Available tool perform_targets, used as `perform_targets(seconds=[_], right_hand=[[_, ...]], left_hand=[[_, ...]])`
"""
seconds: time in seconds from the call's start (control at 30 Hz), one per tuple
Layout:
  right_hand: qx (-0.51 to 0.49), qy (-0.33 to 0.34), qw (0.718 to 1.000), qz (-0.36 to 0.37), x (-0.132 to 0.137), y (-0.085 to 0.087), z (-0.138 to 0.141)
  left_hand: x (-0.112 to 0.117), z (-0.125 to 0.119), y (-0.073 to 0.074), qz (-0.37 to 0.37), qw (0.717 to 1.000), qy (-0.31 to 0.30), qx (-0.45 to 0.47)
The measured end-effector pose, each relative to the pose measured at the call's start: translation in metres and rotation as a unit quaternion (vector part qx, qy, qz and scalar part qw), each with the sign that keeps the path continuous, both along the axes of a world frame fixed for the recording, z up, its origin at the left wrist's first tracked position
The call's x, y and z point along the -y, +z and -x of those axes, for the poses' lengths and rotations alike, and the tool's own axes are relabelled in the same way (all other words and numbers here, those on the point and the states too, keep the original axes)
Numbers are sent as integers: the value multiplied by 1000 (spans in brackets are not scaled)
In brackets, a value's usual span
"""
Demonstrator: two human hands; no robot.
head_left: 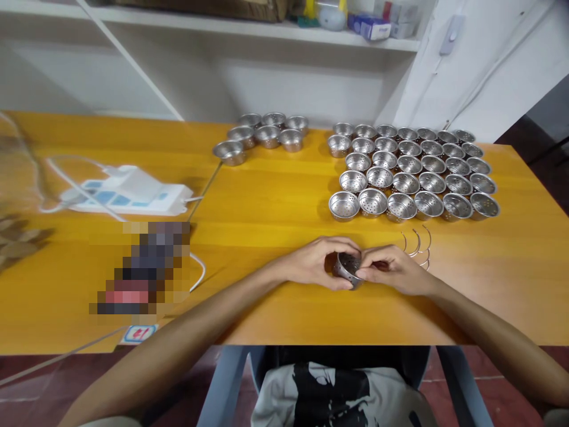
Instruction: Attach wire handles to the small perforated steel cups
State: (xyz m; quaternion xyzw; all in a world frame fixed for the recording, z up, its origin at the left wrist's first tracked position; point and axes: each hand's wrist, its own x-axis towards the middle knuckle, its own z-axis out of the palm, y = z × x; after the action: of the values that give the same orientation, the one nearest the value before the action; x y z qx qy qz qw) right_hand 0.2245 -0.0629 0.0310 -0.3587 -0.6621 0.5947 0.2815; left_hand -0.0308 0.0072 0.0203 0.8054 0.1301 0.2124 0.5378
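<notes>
A small perforated metal cup (348, 270), tilted, is gripped by my left hand (323, 264), with thumb and fingers around its side. My right hand (391, 270) pinches at the cup's right rim; whatever lies between those fingertips is hidden or too small to make out. Just beyond my right hand, several thin curved wire pieces (416, 243) lie on the yellow table (275, 314).
Rows of perforated metal cups (402, 206) stand at the right back. A smaller group of metal cups (230, 153) is at the back centre. On the left lie a white power strip (169, 200) with cables and a blurred-out object (146, 267). A shelf (267, 28) runs behind.
</notes>
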Motion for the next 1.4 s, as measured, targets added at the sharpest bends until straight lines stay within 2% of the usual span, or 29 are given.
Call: perform_targets(seconds=[0.13, 0.37, 0.47, 0.6, 0.73, 0.93, 1.07, 1.17, 1.23, 1.3, 1.4], right_hand=[[6, 18, 1000, -3, -1, 2, -3], [-7, 13, 1000, 7, -1, 0, -4], [-26, 0, 1000, -13, 0, -3, -3], [-54, -47, 992, -102, 3, -8, 0], [-45, -102, 973, -203, 5, -12, 4], [7, -76, 930, -359, 4, -15, -2], [80, -54, 887, -452, 3, -16, -9], [167, -48, 857, -485, 6, -14, -9], [206, -61, 842, -494, 8, -14, -8], [219, -85, 835, -498, 10, -14, -9], [216, -108, 823, -514, 11, -17, -14]], left_hand=[[-1, 0, -1, 8, 1000, -6, -8], [-2, 0, -6, 37, 999, -7, 0], [-2, 1, -7, 31, 1000, -5, 4], [2, 0, -4, 3, 1000, 1, -3], [11, -4, -5, -19, 999, 26, -9], [14, -1, -12, 43, 997, 57, 17], [7, 18, 5, 58, 996, 55, 43], [-5, 36, 22, 42, 996, 67, 49], [-23, 44, 28, 21, 992, 107, 57], [-52, 45, 28, -1, 978, 193, 78], [-108, 31, 20, -30, 917, 381, 112]])
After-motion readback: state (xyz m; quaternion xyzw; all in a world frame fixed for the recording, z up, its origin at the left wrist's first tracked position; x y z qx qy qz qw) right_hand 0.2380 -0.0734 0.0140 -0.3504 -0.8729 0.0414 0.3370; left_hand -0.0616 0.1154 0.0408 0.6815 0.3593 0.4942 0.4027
